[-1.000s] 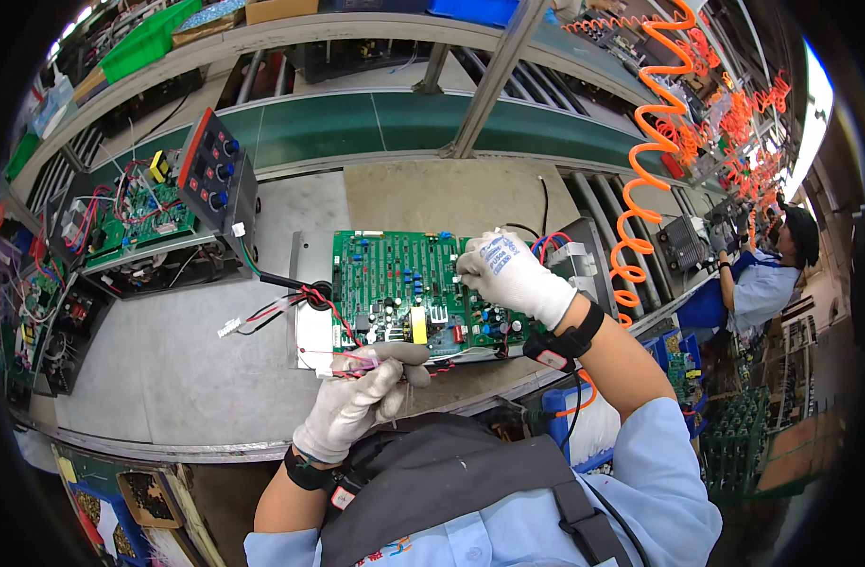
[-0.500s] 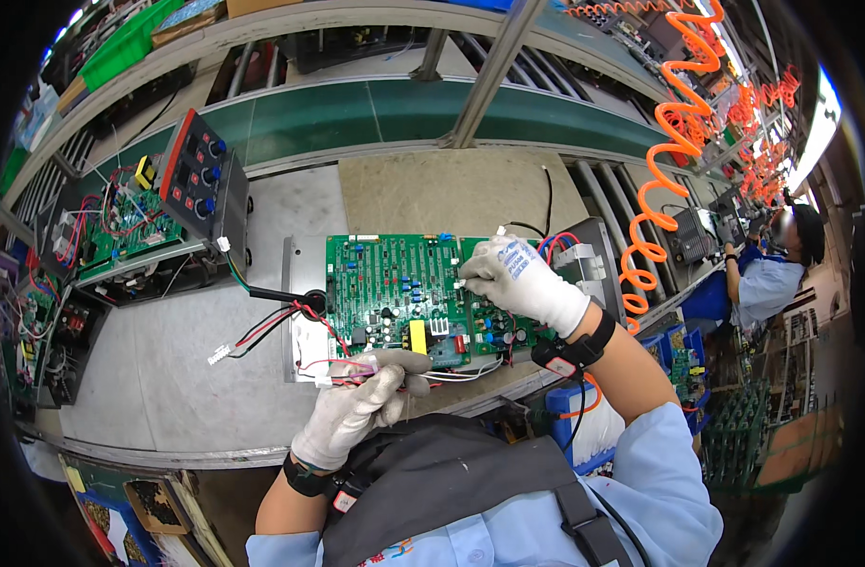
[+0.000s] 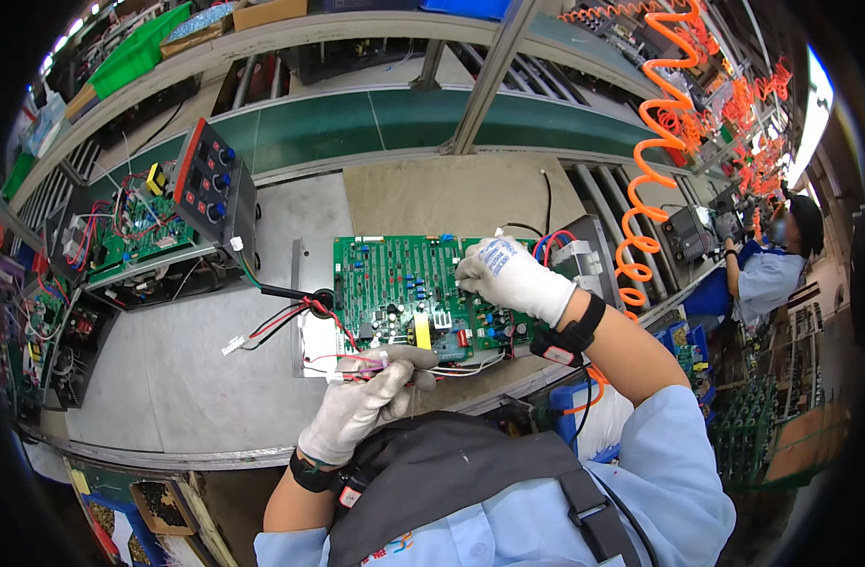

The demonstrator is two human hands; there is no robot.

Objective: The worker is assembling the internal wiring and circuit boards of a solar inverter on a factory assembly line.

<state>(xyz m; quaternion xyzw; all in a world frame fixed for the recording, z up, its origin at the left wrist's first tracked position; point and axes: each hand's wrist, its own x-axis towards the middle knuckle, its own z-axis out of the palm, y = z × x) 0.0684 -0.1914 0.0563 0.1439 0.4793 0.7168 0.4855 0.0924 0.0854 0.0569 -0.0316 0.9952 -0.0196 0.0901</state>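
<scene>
A green circuit board lies on a metal plate on the bench. My left hand, in a white glove, is closed around a bundle of thin wires at the board's near edge; white connectors stick out from it. My gloved right hand rests over the board's right part, its fingertips pinched together against the surface. Whatever is between those fingertips is hidden. Left of the board, red and black wires pass a black ring and end in a white plug.
Opened machine housings with a red-edged knob panel stand at the left. An orange coiled hose hangs on the right. Behind runs a green conveyor with a metal post. A co-worker works at far right.
The whole view has shifted slightly. Both hands keep nearly the same places, the left one on the wires and the right one on the board.
</scene>
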